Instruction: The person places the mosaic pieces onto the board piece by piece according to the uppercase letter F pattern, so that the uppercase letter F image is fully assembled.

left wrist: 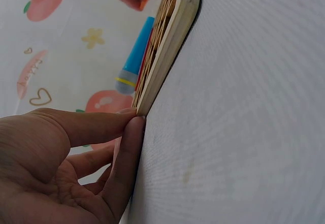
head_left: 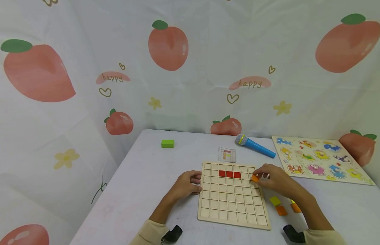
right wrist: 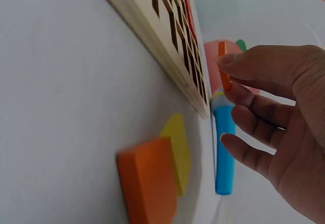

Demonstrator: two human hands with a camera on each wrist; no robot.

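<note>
A square wooden grid board [head_left: 233, 223] lies on the table, with several red square tiles [head_left: 229, 174] in one row near its far side. My left hand [head_left: 185, 184] holds the board's left edge, fingertips and thumb right at its side. Over the right edge, my right hand [head_left: 274, 180] pinches an orange square tile [right wrist: 223, 66] between thumb and index finger, the other fingers loosely bent. Below that hand, yellow tiles [head_left: 275, 200] and orange tiles [head_left: 281, 210] lie beside the board, some partly covered by the right forearm.
Behind the board lies a small printed grid card [head_left: 226, 154] with coloured squares. A blue toy microphone [head_left: 255, 146] rests near the back edge. An animal picture board [head_left: 321, 158] occupies the back right, and a green block [head_left: 167, 143] sits at the back left.
</note>
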